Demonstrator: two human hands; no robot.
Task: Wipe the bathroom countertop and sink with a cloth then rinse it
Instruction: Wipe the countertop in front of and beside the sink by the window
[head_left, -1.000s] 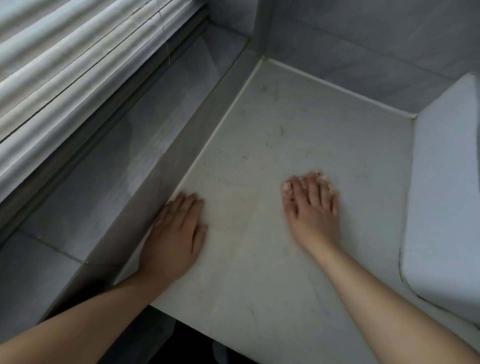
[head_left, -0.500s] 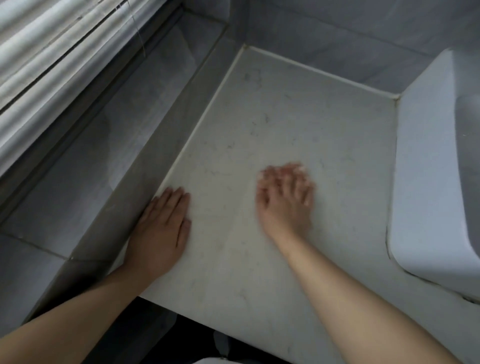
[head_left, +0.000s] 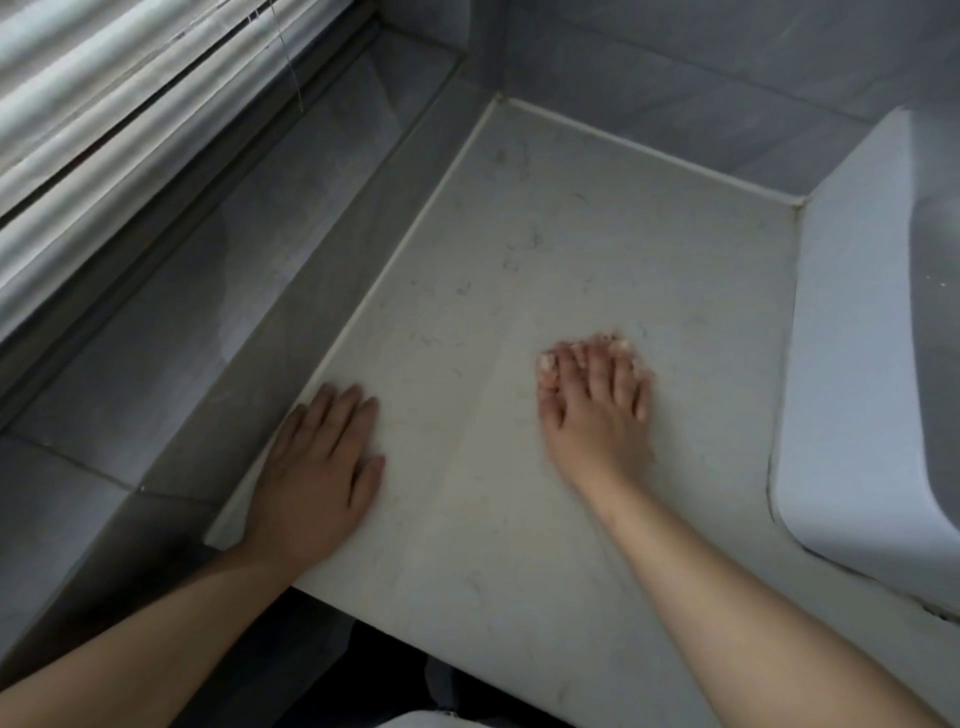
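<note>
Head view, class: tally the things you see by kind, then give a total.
hands: 2, the left hand and the right hand
cloth: 1, mostly hidden under the right hand
countertop: 1
sink: 1
window blind: 1
total: 6

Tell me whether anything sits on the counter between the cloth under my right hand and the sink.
Nothing visible does. The cloth peeks out under the right hand, and bare countertop runs from there to the sink. The left hand rests on the other side.
</note>
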